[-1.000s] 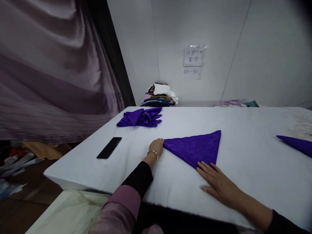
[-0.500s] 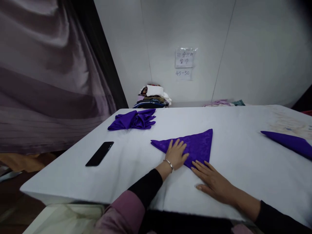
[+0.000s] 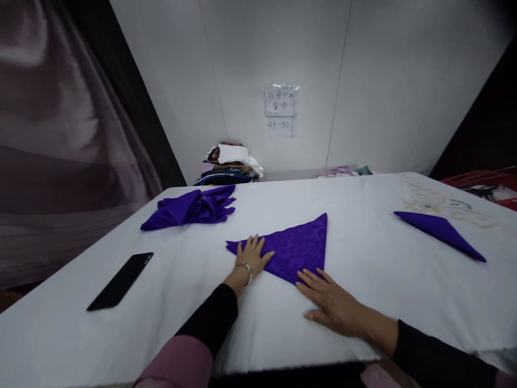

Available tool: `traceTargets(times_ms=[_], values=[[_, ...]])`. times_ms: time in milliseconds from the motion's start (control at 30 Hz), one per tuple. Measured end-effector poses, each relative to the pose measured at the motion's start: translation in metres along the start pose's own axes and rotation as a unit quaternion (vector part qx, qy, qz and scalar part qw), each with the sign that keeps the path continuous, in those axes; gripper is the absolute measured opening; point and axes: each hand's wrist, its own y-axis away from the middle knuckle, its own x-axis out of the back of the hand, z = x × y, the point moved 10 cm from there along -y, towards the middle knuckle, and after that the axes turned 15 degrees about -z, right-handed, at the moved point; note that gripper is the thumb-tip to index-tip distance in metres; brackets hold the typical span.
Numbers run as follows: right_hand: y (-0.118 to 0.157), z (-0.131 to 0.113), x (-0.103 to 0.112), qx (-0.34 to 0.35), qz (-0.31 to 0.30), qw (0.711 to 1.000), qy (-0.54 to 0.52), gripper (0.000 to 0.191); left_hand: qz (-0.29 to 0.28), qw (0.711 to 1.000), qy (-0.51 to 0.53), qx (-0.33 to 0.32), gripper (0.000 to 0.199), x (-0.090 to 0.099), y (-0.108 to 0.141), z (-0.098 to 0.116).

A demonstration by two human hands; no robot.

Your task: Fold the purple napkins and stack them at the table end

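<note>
A purple cloth napkin (image 3: pixel 301 245), folded into a triangle, lies flat on the white-covered table (image 3: pixel 194 291) in front of me. My left hand (image 3: pixel 252 257), with a bracelet at the wrist, rests on its left part with the fingers spread. At the lower right corner of the napkin lies my right hand (image 3: pixel 333 302); its fingertips touch the edge and the palm is flat, thumb apart. Neither hand grips the cloth.
A heap of purple napkins (image 3: pixel 189 207) lies at the back left, a black phone (image 3: pixel 120 281) nearer. To the right is a narrow folded purple napkin (image 3: pixel 440 230). Stacked clothes (image 3: pixel 230 164) stand behind the table, below a paper sign (image 3: pixel 280 110) on the wall.
My left hand has slid left along the napkin toward its left point, fingers still spread. My right hand stays at the lower corner. The whole view has turned a little to the right.
</note>
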Motion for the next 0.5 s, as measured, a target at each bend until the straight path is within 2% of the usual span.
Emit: traceTargets(times_ms=[233,300,367,400,500], values=[[0.0,0.001,0.0,0.001,-0.012,0.999,-0.033,0.066,-0.003,0.988,0.022,0.154,0.062,0.019,-0.01,-0.093],[0.0,0.001,0.001,-0.001,-0.014,0.999,-0.037,0.066,0.003,0.979,0.035,0.2,0.062,0.026,-0.007,-0.112],[0.0,0.0,0.001,-0.002,-0.017,0.999,-0.041,0.067,0.019,0.973,0.043,0.226,0.062,0.034,-0.003,-0.118],[0.0,0.0,0.002,-0.003,-0.017,0.999,-0.043,0.067,0.03,0.973,0.043,0.226,0.063,0.038,-0.001,-0.114],[0.0,-0.001,0.003,-0.004,-0.017,0.999,-0.047,0.068,0.058,0.981,0.024,0.183,0.063,0.045,0.001,-0.076]])
